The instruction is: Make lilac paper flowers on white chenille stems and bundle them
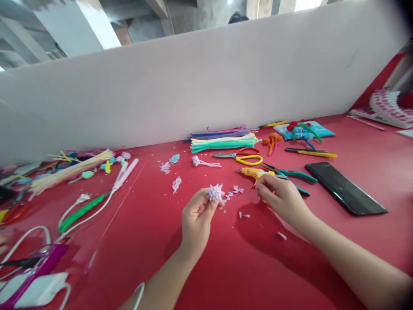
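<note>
My left hand (197, 217) pinches a small lilac pipe-cleaner pompom (214, 193) with many short ends sticking out. To the right, my right hand (280, 193) has its fingers curled at a yellow tool (253, 172) with a pointed metal tip. Part of that tool is hidden behind the fingers, and a yellow bit shows below them. Lilac clippings (238, 189) lie between the hands. Just beyond the left hand rests a lilac pipe-cleaner piece with stems (196, 161). Scissors (248, 160) with red and yellow handles and teal-handled pliers (297, 174) lie past my right hand.
Bundled pipe cleaners (224, 142) lie against the white partition (193, 94). At right are a black phone (345, 187), yellow-handled tweezers (316, 153) and a blue packet (324, 129). On the left lie a corded pink tool (127, 174), a green-handled tool (82, 212) and a power strip (38, 271).
</note>
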`<state>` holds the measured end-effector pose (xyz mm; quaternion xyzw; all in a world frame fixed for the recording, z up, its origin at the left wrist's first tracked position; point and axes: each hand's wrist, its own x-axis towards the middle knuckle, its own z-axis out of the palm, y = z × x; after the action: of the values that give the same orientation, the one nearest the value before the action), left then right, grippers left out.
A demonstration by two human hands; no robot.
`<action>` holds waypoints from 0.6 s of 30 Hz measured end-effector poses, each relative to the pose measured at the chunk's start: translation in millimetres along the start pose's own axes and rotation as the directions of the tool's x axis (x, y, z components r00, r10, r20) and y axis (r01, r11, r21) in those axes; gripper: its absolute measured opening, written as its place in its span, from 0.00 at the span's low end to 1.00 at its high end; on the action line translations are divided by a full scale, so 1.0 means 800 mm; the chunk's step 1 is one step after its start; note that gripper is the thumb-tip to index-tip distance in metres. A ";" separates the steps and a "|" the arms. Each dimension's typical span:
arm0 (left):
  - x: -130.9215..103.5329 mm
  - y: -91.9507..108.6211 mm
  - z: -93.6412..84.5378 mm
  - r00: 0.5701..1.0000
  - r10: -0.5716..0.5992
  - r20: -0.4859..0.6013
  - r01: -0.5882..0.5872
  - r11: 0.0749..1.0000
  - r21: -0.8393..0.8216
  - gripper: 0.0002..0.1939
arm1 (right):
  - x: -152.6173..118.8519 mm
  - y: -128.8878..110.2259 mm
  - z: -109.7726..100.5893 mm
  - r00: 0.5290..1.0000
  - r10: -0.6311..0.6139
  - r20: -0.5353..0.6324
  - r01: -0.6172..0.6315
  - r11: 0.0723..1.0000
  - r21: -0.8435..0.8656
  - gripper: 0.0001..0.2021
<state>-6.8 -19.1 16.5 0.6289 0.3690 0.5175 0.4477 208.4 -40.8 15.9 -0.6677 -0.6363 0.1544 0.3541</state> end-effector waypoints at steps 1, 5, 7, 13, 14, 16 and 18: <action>0.000 0.001 0.000 1.000 0.011 0.003 -0.011 1.000 -0.004 0.07 | 0.004 0.004 -0.002 1.000 0.021 -0.007 -0.021 0.991 -0.129 0.07; 0.001 0.006 0.002 1.000 0.023 -0.006 -0.024 0.999 -0.026 0.07 | 0.019 0.022 -0.004 0.965 0.263 0.024 -0.199 0.785 -0.587 0.18; 0.001 0.006 0.003 1.000 0.004 -0.005 -0.004 0.999 -0.044 0.07 | 0.026 0.032 -0.003 0.939 0.337 0.074 -0.228 0.767 -0.600 0.22; 0.000 0.005 0.004 0.976 -0.207 0.069 0.218 0.940 -0.264 0.09 | 0.033 0.050 0.004 0.949 0.296 0.105 -0.244 0.906 -0.346 0.17; 0.001 0.006 0.004 0.965 -0.248 0.081 0.261 0.917 -0.301 0.08 | 0.032 0.048 0.003 0.950 0.288 0.121 -0.259 0.943 -0.208 0.17; 0.004 0.007 0.004 0.943 -0.318 0.102 0.333 0.878 -0.344 0.08 | 0.028 0.039 -0.001 0.946 0.281 0.163 -0.312 0.926 0.213 0.17; 0.006 0.008 0.004 0.921 -0.370 0.118 0.387 0.844 -0.372 0.08 | 0.023 0.027 -0.005 0.928 0.298 0.225 -0.373 0.727 0.577 0.17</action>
<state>-2.5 -17.5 24.1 0.4532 0.3666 0.4685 0.6639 229.9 -23.3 8.7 -0.6112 -0.4401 0.4515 0.4785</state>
